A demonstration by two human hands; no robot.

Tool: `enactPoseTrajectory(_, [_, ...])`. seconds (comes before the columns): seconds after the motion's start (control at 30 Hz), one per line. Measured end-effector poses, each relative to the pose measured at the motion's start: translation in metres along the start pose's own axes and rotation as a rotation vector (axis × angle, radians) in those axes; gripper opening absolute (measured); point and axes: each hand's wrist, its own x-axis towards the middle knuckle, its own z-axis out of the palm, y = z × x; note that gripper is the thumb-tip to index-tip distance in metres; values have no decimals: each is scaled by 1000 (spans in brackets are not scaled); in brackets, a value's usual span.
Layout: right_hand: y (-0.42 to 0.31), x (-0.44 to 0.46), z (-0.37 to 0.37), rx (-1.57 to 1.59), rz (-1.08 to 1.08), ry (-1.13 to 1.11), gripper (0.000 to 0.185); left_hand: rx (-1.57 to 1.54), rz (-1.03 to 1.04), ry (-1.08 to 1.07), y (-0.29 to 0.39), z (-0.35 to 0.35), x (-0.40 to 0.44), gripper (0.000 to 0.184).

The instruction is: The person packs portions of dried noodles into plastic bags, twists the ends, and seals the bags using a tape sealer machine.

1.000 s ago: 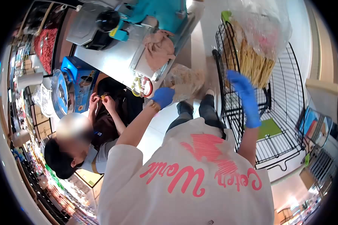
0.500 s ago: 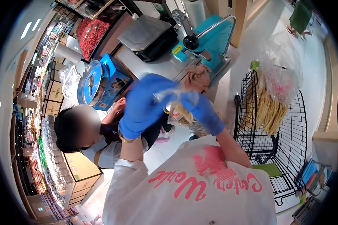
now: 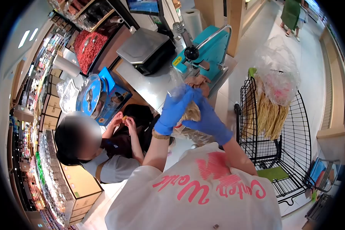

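Observation:
Both my hands wear blue gloves and are close together in front of my chest. They hold a clear plastic bag (image 3: 191,113) with pale tan, stringy contents. My left hand (image 3: 175,109), with a band at the wrist, pinches the bag's gathered upper part. Around the bag's other side my right hand (image 3: 209,119) is closed, thumb toward me. The bag's lower part hangs below my hands, partly hidden by them. Just beyond my fingers lies a crumpled brown cloth (image 3: 198,82) at the foot of a teal lever machine (image 3: 207,50).
A scale (image 3: 143,46) stands on the metal counter (image 3: 157,84). At the left a co-worker (image 3: 115,153) sits low, hands together, near a blue box (image 3: 117,96). To my right is a black wire cart (image 3: 291,145) with long tan dried strips (image 3: 272,119) and clear bags.
My left hand, blurred and raised before, has come right and down beside my right hand at the bag. The co-worker's hands have come together. The view has shifted slightly.

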Motion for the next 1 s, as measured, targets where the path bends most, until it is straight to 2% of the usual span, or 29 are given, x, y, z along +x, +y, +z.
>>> enactPoseTrajectory(0.07, [-11, 5, -22, 276, 34, -182, 80, -84, 53, -176, 11, -7, 7, 20])
enactPoseTrajectory(0.1, [-5, 5, -26, 274, 37, -174, 80, -85, 49, -184, 18, -8, 13, 20])
enactPoseTrajectory(0.17, [16, 18, -34, 578, 52, -151, 88, -118, -33, -364, 32, -6, 28, 28])
enactPoseTrajectory(0.2, [20, 26, -34, 667, 28, -113, 88, -103, -3, -351, 37, -1, 30, 28])
enactPoseTrajectory(0.23, [19, 31, -40, 663, 24, -107, 88, -87, 26, -337, 43, 3, 33, 30])
enactPoseTrajectory(0.27, [15, 36, -48, 506, 35, -267, 85, -41, 58, -436, 51, 5, 37, 30])
enactPoseTrajectory(0.37, [12, 41, -53, 394, 219, -465, 85, 22, 223, -476, 65, 15, 55, 28])
enactPoseTrajectory(0.43, [-2, 39, -44, 529, 342, -201, 89, 8, 167, -97, 83, 27, 64, 24])
enactPoseTrajectory(0.47, [-10, 37, -39, 526, 334, -192, 89, -19, 158, -7, 74, 24, 72, 21])
enactPoseTrajectory(0.53, [-28, 26, -30, -398, 234, 199, 86, 0, 182, -8, 60, 18, 81, 21])
enactPoseTrajectory(0.57, [-34, 16, -32, -401, 232, 209, 86, 15, 198, 3, 52, 16, 85, 20])
enactPoseTrajectory(0.63, [-41, -3, -43, -382, -35, 163, 76, 37, 199, 38, 43, 16, 87, 22])
enactPoseTrajectory(0.67, [-38, -6, -50, -307, -64, 73, 67, -112, 131, -21, 42, 18, 87, 22])
enactPoseTrajectory(0.7, [-34, -3, -57, -312, -61, 75, 67, -265, 58, -76, 41, 20, 86, 22])
enactPoseTrajectory(0.73, [-30, 6, -67, -134, -31, 184, 64, -305, 46, -288, 35, 14, 91, 20])
enactPoseTrajectory(0.77, [-27, 18, -76, 45, -1, 292, 61, -309, 45, -292, 30, 21, 89, 20])
enactPoseTrajectory(0.83, [-11, 37, -78, 116, 70, 295, 58, -92, -96, -158, 17, 42, 79, 22])
enactPoseTrajectory(0.9, [-6, 47, -75, 507, 299, -91, 50, -97, -201, -193, 22, 49, 70, 26])
enactPoseTrajectory(0.93, [8, 47, -66, 433, 161, -46, 41, 22, -55, -196, 20, 49, 69, 26])
enactPoseTrajectory(0.97, [17, 44, -59, 434, 160, -50, 41, 142, 92, -198, 19, 49, 69, 27])
enactPoseTrajectory(1.0, [21, 39, -53, 328, 181, 7, 37, 338, 144, -256, 14, 42, 76, 27])
